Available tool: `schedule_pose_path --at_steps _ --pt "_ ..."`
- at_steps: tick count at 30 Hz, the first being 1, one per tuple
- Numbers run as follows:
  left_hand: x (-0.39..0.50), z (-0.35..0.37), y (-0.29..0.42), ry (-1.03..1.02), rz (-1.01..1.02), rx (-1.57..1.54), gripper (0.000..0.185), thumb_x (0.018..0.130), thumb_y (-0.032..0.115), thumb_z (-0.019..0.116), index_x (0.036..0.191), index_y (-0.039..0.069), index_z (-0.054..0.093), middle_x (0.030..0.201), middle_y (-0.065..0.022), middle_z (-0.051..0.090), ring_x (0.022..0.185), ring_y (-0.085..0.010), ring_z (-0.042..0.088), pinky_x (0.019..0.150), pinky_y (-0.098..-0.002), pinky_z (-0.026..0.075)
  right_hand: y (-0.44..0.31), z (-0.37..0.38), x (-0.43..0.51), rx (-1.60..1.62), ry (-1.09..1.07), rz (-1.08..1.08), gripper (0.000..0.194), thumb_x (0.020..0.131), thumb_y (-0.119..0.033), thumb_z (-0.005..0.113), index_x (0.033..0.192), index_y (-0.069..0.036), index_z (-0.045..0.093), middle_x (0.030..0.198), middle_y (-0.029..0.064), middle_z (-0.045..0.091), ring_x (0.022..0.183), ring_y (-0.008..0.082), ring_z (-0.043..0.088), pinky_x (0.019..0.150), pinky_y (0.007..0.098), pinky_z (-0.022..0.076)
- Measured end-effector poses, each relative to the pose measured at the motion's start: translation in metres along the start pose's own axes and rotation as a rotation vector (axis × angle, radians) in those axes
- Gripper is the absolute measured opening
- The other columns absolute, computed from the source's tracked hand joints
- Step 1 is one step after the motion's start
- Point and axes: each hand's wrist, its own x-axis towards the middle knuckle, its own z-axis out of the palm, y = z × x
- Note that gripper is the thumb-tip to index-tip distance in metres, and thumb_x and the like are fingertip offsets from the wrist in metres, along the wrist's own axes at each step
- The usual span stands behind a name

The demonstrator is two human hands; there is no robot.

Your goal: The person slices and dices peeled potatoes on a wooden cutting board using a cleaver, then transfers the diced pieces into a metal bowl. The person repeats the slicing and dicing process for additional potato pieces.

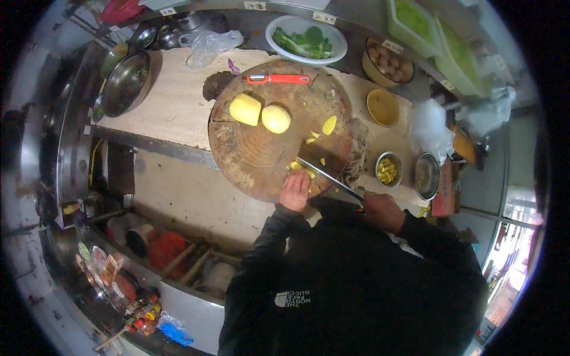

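Observation:
My right hand point(382, 212) grips the handle of a kitchen knife point(329, 176), its blade slanting left over the front of a round wooden chopping block point(254, 155). Against the blade, the fingers of my left hand point(295, 190) press down on small yellow pieces point(295, 165), partly hidden under them. Two larger peeled yellow halves, probably potato, lie further back: one cut half point(245, 109) and a rounder one point(276, 119). A flat yellow slice point(329, 125) and several scraps rest to the right. Near the block's far edge is a red-handled peeler point(285, 78).
Behind the block stands a white basket point(271, 38) of leafy greens. On the right are a bowl of eggs point(388, 66), a yellowish bowl point(383, 107), a metal bowl of diced yellow pieces point(388, 170) and another metal bowl point(427, 176). A large metal basin point(127, 84) sits at left.

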Motion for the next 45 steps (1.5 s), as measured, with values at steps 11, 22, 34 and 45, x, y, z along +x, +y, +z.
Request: schedule_pose_path --at_steps 11,22,34,45 --pt "0.0 -0.002 0.002 0.096 0.002 0.042 0.026 0.077 0.008 0.056 0.101 0.0 0.06 0.104 -0.0151 0.059 0.096 -0.0321 0.058 0.084 -0.0404 0.05 -0.008 0.018 0.009 0.11 -0.043 0.053 0.018 0.087 -0.012 0.053 0.097 0.001 0.045 0.072 0.0205 0.058 0.069 0.0424 0.061 0.058 0.0513 0.0459" --pt "-0.008 0.005 -0.003 0.146 0.025 0.002 0.027 0.081 0.007 0.061 0.106 -0.001 0.059 0.11 -0.0168 0.059 0.106 -0.0359 0.057 0.087 -0.0448 0.051 -0.013 0.01 0.014 0.017 -0.082 0.141 0.016 0.087 -0.013 0.055 0.091 0.0 0.048 0.067 0.0223 0.058 0.066 0.0429 0.06 0.058 0.0534 0.046" --pt "0.057 -0.014 0.02 0.066 -0.136 0.051 0.028 0.081 0.014 0.067 0.104 0.002 0.059 0.101 -0.0151 0.057 0.091 -0.0332 0.058 0.072 -0.0404 0.052 0.005 -0.02 -0.004 0.281 0.274 0.288 0.019 0.09 -0.017 0.058 0.1 -0.001 0.054 0.075 0.0243 0.062 0.067 0.0432 0.06 0.057 0.0511 0.0455" --pt "0.187 0.05 0.013 -0.363 -0.154 0.198 0.031 0.069 0.016 0.071 0.097 0.004 0.065 0.107 -0.0179 0.06 0.096 -0.0363 0.06 0.071 -0.0413 0.054 0.035 -0.039 -0.03 0.343 0.536 0.533 0.021 0.092 -0.021 0.06 0.101 -0.001 0.059 0.073 0.0196 0.063 0.066 0.0371 0.061 0.057 0.0457 0.0459"
